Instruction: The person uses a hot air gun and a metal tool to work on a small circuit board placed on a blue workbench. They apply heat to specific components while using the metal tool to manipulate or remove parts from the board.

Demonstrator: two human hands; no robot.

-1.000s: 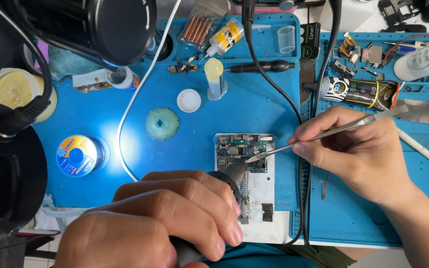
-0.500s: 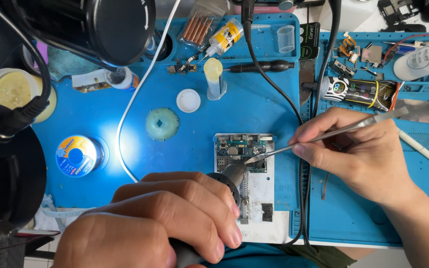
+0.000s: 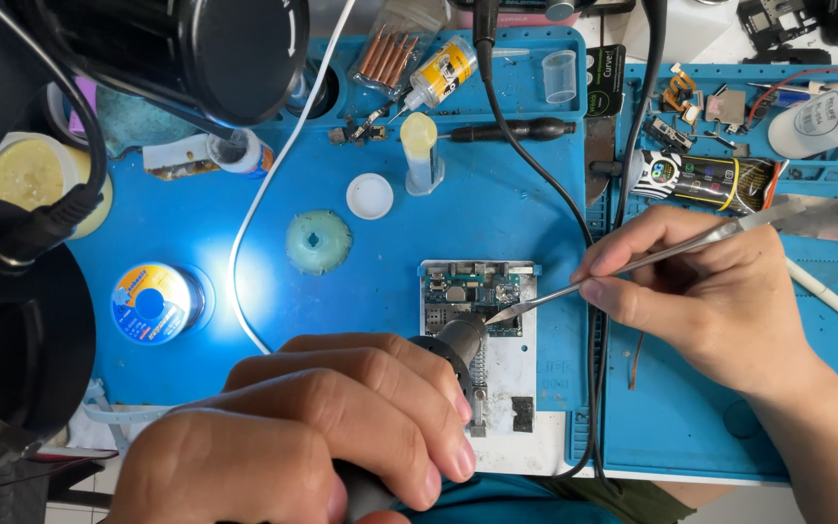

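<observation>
On the blue mat (image 3: 497, 209), left hand (image 3: 303, 437) grips hot-air nozzle (image 3: 458, 340); right hand (image 3: 720, 291) pinches tweezers (image 3: 632, 267).

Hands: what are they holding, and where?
Right hand pinches tweezers around their middle. Left hand grips a hot-air tool by its handle.

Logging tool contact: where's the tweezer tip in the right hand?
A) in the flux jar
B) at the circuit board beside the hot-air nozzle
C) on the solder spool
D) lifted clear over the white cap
B: the right hand holds the tweezers with their tip at the circuit board, beside the nozzle held by the left hand.
</observation>
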